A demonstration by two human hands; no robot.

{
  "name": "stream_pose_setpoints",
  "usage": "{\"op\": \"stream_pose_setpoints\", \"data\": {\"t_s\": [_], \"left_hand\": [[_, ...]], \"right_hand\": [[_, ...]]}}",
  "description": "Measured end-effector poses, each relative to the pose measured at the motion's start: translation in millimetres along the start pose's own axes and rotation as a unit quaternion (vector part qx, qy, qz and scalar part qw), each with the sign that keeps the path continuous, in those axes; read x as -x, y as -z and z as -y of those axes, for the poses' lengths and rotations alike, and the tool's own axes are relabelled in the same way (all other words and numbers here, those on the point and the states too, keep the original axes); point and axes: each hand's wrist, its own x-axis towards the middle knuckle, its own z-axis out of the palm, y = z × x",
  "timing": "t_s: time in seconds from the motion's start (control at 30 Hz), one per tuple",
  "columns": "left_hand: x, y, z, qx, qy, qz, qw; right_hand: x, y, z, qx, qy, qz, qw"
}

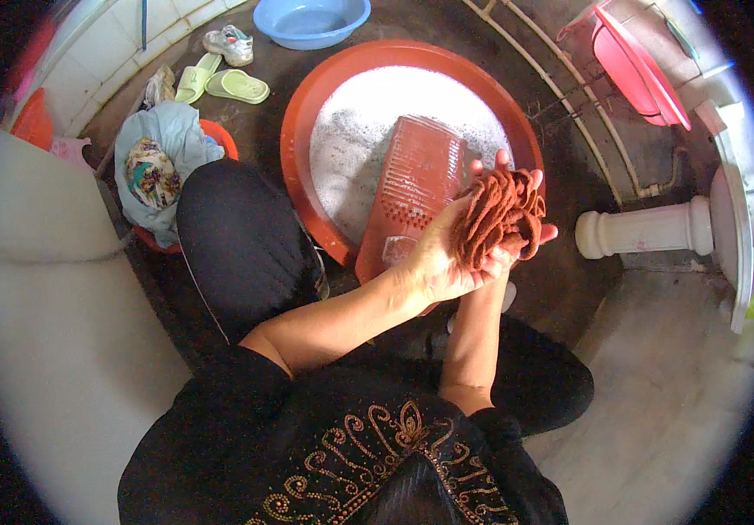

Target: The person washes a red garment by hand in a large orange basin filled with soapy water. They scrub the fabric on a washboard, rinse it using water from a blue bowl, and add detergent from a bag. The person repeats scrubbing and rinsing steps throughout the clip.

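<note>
A bunched reddish-brown cloth (492,220) rests in both my hands, over the right side of a big red-brown plastic basin (299,131). My left hand (439,259) cups it from the left, its fingers curled under the lower edge. My right hand (547,233) lies palm up beneath the cloth, thumb to the right and fingertips showing past the far edge. Much of that palm is hidden. White suds (357,151) cover the water in the basin. Leaning on the near rim is a ridged red-brown plastic washboard (410,180), its far end in the suds.
Left of my knee, an orange-red tub (223,139) holds light blue fabric (170,125) and a patterned cloth (152,174). Green slippers (238,86), a sneaker (231,46) and a blue basin (311,23) sit beyond. To the right are a white pedestal (646,226), wall pipes (567,98) and a pink basin (633,69).
</note>
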Motion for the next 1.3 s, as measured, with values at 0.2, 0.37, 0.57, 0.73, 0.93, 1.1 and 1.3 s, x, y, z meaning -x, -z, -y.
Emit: {"op": "stream_pose_setpoints", "data": {"t_s": [0.2, 0.37, 0.57, 0.73, 0.93, 1.1, 1.3], "left_hand": [[3.9, 3.4, 4.3, -0.05, -0.033, 0.025, 0.998], [0.4, 22.8, -1.5, -0.19, -0.012, -0.123, 0.974], [-33.3, 39.9, -24.1, -0.287, -0.001, -0.243, 0.927], [-69.8, 61.4, -49.4, -0.35, 0.002, -0.301, 0.887], [-86.5, 87.3, -60.0, -0.494, -0.115, -0.261, 0.821], [-88.5, 98.9, -59.1, -0.683, -0.194, -0.336, 0.618], [-80.5, 106.6, -64.2, -0.654, -0.292, -0.408, 0.566]], "right_hand": [[3.8, 5.5, 15.6, 0.09, -0.053, 0.014, 0.994], [-5.6, 6.1, 36.1, 0.096, -0.132, -0.123, 0.979], [-41.6, 31.6, 51.7, 0.253, -0.223, -0.254, 0.906], [-86.0, 67.8, 61.2, 0.351, -0.303, -0.209, 0.861], [-124.5, 87.3, 53.4, 0.637, -0.307, -0.005, 0.707], [-129.3, 72.1, 24.5, 0.764, -0.3, 0.109, 0.561], [-117.0, 49.6, -20.3, 0.905, -0.266, 0.053, 0.327]]}}
